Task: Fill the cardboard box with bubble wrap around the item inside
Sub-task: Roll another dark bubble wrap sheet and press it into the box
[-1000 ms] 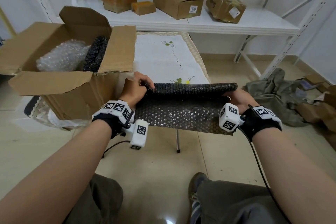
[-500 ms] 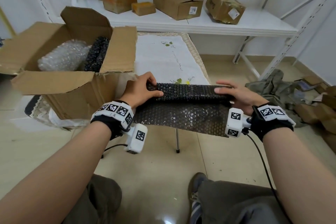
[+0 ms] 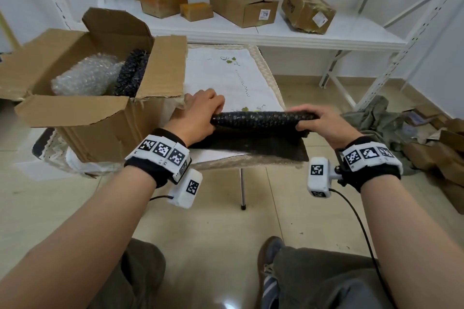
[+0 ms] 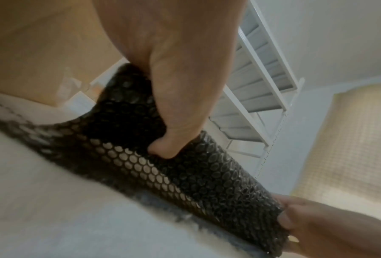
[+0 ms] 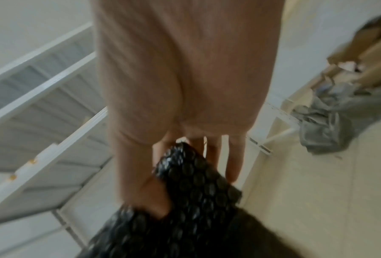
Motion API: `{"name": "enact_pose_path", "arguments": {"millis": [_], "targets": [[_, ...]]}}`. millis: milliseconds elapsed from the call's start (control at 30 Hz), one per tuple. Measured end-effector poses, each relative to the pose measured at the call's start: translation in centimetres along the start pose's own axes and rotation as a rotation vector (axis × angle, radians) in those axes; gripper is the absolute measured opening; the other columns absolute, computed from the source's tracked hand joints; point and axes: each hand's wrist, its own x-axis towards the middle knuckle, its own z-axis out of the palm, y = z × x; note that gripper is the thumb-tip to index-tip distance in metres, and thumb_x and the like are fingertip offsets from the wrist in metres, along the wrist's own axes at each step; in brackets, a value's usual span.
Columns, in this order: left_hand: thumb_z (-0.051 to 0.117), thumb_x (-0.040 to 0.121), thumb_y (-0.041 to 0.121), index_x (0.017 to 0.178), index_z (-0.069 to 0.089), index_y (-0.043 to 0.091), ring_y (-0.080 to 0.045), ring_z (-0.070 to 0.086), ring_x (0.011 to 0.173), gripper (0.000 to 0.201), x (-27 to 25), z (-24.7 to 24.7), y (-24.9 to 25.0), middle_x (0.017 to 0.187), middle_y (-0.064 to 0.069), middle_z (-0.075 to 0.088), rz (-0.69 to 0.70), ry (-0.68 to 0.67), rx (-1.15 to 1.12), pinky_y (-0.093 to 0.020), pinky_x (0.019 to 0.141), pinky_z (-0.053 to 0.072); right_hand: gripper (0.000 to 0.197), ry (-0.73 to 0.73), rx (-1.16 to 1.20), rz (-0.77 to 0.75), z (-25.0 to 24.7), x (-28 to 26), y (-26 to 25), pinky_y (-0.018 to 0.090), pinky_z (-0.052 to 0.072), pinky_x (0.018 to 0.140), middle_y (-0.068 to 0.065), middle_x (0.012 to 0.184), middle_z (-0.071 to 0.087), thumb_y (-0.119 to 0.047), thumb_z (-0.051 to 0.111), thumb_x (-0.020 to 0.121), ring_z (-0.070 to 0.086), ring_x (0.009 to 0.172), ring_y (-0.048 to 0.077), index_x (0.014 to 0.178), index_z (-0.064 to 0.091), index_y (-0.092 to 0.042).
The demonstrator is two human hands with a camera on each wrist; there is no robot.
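White sticker reading "778", on a shelf carton

The open cardboard box sits on the table, left of the bubble wrap roll.

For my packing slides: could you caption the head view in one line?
Both hands, left hand and right hand, roll black bubble wrap beside the open cardboard box.

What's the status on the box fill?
Left hand and right hand both grip black bubble wrap roll on table. Open box at left, partly filled. Nothing in the way.
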Motion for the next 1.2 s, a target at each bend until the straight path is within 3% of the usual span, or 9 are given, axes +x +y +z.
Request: {"name": "enact_pose_path", "arguments": {"millis": [133,267,400,500,567,700,833,1100,1200], "targets": [[0.072,0.074,0.035,0.084,0.039,0.022,-0.022,0.048,0.074,0.037,-1.0,0.6,-0.7,0.084,0.003,0.050,-0.041,-0.218,-0.064,-0.035,0.062,0.031,0.019,-0.124,-0.087,0.084,0.7,-0.6,0.0,0.030,0.045,0.093,-0.001,0.105,0.073,-0.028,0.073,0.085,0.063,0.103,0.017,0.103,0.075,-0.021],[0.067,0.071,0.072,0.079,0.041,0.019,-0.021,0.046,0.067,0.059,-1.3,0.8,-0.8,0.077,0.002,0.054,-0.055,-0.284,-0.179,-0.036,0.062,0.035,0.018,-0.147,-0.197,0.101,1.0,-0.8,-0.2,0.027,0.045,0.073,-0.002,0.086,0.070,-0.026,0.079,0.081,0.060,0.084,0.015,0.097,0.076,-0.019],[0.082,0.062,0.062,0.096,0.040,0.024,-0.020,0.052,0.073,0.066,-1.1,1.0,-1.0,0.091,0.003,0.056,-0.073,-0.262,-0.290,-0.037,0.066,0.040,0.040,-0.184,-0.379,0.130,1.6,-0.6,-1.0,0.024,0.041,0.063,-0.001,0.101,0.061,-0.018,0.085,0.074,0.056,0.080,0.015,0.107,0.064,-0.017],[0.089,0.054,0.057,0.125,0.038,0.032,-0.015,0.057,0.088,0.090,-1.0,0.6,-0.3,0.109,0.009,0.052,-0.072,-0.273,-0.231,-0.037,0.078,0.048,0.072,-0.235,-0.495,0.151,2.3,-0.4,-1.9,0.031,0.051,0.074,0.002,0.119,0.051,-0.015,0.087,0.070,0.057,0.095,0.020,0.128,0.047,-0.030],[0.086,0.057,0.057,0.127,0.049,0.031,-0.016,0.055,0.099,0.083,-0.9,0.4,0.3,0.111,0.009,0.050,-0.038,-0.296,-0.097,-0.036,0.081,0.046,0.078,-0.273,-0.657,0.156,2.9,-0.3,-2.6,0.039,0.053,0.087,0.004,0.120,0.054,-0.019,0.089,0.067,0.058,0.098,0.023,0.130,0.047,-0.035],[0.081,0.067,0.040,0.110,0.061,0.029,-0.021,0.060,0.098,0.049,-0.7,-0.1,1.3,0.104,0.005,0.064,0.017,-0.291,-0.002,-0.033,0.074,0.044,0.075,-0.275,-0.937,0.099,4.7,-0.3,-3.9,0.044,0.047,0.099,0.001,0.123,0.048,-0.028,0.088,0.064,0.051,0.109,0.023,0.130,0.053,-0.032],[0.073,0.077,0.025,0.101,0.059,0.028,-0.023,0.063,0.094,0.028,-1.0,-1.8,2.6,0.096,0.005,0.067,0.101,-0.210,0.097,-0.032,0.075,0.037,0.070,-0.341,-0.736,0.042,5.9,-1.4,-4.8,0.034,0.048,0.092,-0.005,0.126,0.055,-0.031,0.085,0.070,0.055,0.103,0.015,0.132,0.051,-0.029],[0.078,0.076,0.034,0.102,0.060,0.025,-0.022,0.064,0.095,0.032,-0.5,-8.9,7.3,0.099,0.005,0.068,0.290,-0.203,0.351,-0.033,0.077,0.034,0.035,-0.276,-0.498,0.033,5.8,-4.7,-8.6,0.020,0.047,0.064,-0.001,0.091,0.071,-0.031,0.084,0.075,0.066,0.079,0.011,0.103,0.067,-0.017],[0.079,0.071,0.053,0.113,0.061,0.029,-0.019,0.058,0.107,0.051,-0.5,-12.3,8.7,0.111,0.008,0.066,0.297,-0.052,0.326,-0.037,0.092,0.034,0.032,-0.178,-0.410,0.033,4.0,-5.6,-10.6,0.025,0.049,0.070,0.005,0.094,0.071,-0.024,0.082,0.078,0.067,0.084,0.019,0.105,0.069,-0.011]]}}
